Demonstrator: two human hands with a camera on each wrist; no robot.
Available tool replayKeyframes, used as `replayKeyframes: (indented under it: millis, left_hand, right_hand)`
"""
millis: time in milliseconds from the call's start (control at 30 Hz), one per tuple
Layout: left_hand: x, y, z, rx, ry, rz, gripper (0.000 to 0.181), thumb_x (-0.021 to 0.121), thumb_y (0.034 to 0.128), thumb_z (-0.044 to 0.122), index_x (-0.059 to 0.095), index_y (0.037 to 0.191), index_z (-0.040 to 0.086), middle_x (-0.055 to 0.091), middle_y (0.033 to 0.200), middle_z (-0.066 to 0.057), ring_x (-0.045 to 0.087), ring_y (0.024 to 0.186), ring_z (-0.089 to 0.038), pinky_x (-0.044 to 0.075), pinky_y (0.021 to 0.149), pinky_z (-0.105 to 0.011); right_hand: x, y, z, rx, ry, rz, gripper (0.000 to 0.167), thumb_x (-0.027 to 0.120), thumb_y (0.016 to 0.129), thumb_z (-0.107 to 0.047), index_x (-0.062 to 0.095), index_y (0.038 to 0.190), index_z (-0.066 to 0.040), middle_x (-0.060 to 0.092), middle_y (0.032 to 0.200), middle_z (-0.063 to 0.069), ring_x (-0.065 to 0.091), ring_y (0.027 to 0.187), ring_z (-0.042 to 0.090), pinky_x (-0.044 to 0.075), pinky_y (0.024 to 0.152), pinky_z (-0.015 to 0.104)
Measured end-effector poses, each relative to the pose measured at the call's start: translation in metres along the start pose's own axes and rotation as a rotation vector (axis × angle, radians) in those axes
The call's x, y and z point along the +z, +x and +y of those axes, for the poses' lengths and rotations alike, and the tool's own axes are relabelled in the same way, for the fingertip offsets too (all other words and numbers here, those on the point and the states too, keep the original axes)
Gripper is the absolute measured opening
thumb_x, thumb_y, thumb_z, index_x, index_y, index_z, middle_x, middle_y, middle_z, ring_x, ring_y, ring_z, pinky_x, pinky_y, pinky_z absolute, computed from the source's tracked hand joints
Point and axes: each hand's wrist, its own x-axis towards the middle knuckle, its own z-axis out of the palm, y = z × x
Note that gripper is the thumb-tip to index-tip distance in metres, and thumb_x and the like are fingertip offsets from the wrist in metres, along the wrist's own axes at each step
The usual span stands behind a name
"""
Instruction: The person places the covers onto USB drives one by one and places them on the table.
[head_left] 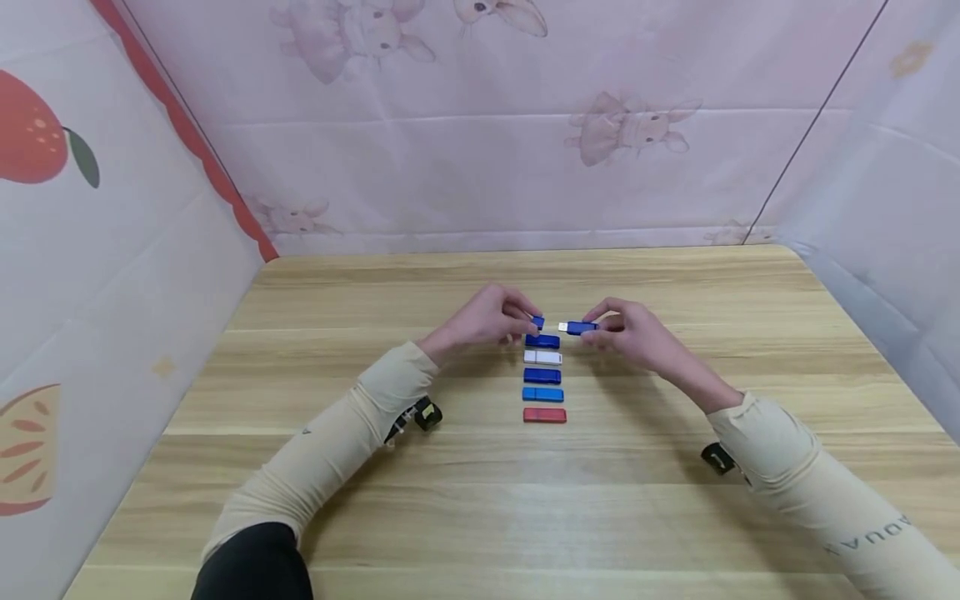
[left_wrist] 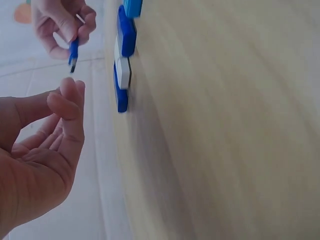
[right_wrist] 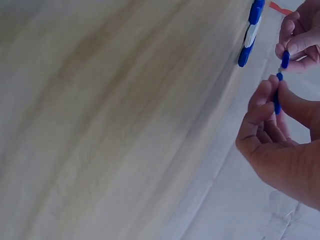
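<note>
Between thumb and fingers, my right hand [head_left: 630,335] pinches a blue USB stick [head_left: 581,328], its bare metal plug pointing left. My left hand [head_left: 491,317] pinches a small blue cap [head_left: 537,322], a short gap from the plug in the head view. In the right wrist view the cap [right_wrist: 285,59] and the USB stick [right_wrist: 277,100] are nearly in line, close together. The left wrist view hides the cap behind the left fingers [left_wrist: 70,107]. Both hands are above the table, just beyond a column of capped USB sticks.
On the wooden table [head_left: 465,508] the column runs toward me: a dark blue stick [head_left: 542,342], a white one [head_left: 542,357], another dark blue one [head_left: 542,377], a light blue one [head_left: 543,395] and a red one [head_left: 545,415]. Patterned cloth walls [head_left: 480,183] surround the table.
</note>
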Motion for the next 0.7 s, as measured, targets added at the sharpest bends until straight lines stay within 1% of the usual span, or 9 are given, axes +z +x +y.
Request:
replayKeyframes:
  millis: [67,167,267,433,600,700]
  left_hand:
    - [0.002,0.0,0.001,0.007,-0.033,-0.003,0.024,0.074,0.0981,0.007,0.073,0.121,0.002,0.079,0.104,-0.022,0.069,0.071,-0.023,0.056,0.061,-0.029]
    - [0.005,0.0,0.004,0.01,-0.059,-0.004,0.024,0.074,0.0977,0.007,0.073,0.121,0.002,0.079,0.102,-0.021,0.067,0.067,-0.021,0.055,0.06,-0.028]
    - [0.006,0.0,0.007,0.017,-0.048,-0.01,0.023,0.076,0.0969,0.009,0.074,0.119,0.003,0.08,0.102,-0.021,0.066,0.064,-0.018,0.052,0.058,-0.026]
    - [0.008,0.0,0.009,0.026,-0.05,-0.034,0.02,0.077,0.0965,0.01,0.076,0.115,0.002,0.079,0.104,-0.025,0.063,0.06,-0.014,0.046,0.055,-0.023]
    - [0.01,0.001,0.009,0.036,-0.074,-0.042,0.019,0.077,0.0965,0.01,0.076,0.114,0.002,0.079,0.102,-0.024,0.064,0.061,-0.016,0.046,0.054,-0.023]
    - [0.012,0.003,0.009,0.046,-0.089,-0.041,0.019,0.077,0.0963,0.009,0.076,0.114,0.001,0.079,0.101,-0.024,0.063,0.061,-0.016,0.047,0.054,-0.022]
  right_hand:
    - [-0.001,0.0,0.0,0.004,0.053,-0.012,0.026,0.066,0.105,-0.012,0.062,0.126,0.002,0.076,0.098,0.021,0.067,0.08,0.022,0.052,0.067,0.028]
    - [-0.002,-0.001,-0.002,0.005,0.095,-0.021,0.024,0.065,0.105,-0.012,0.062,0.126,0.001,0.077,0.099,0.02,0.068,0.079,0.021,0.053,0.068,0.029]
    - [-0.002,-0.001,-0.003,0.005,0.112,-0.031,0.025,0.064,0.106,-0.012,0.061,0.126,0.001,0.077,0.101,0.02,0.07,0.081,0.021,0.054,0.071,0.029]
    - [-0.001,0.0,-0.004,0.011,0.126,-0.049,0.026,0.065,0.105,-0.013,0.061,0.127,0.001,0.077,0.105,0.022,0.071,0.083,0.023,0.057,0.076,0.032]
    - [0.0,0.001,-0.006,0.01,0.146,-0.066,0.026,0.065,0.105,-0.013,0.061,0.126,0.002,0.078,0.107,0.023,0.07,0.084,0.022,0.058,0.077,0.032]
    - [0.001,0.001,-0.006,0.006,0.179,-0.068,0.027,0.064,0.106,-0.011,0.06,0.127,0.004,0.078,0.11,0.023,0.072,0.087,0.019,0.06,0.081,0.031]
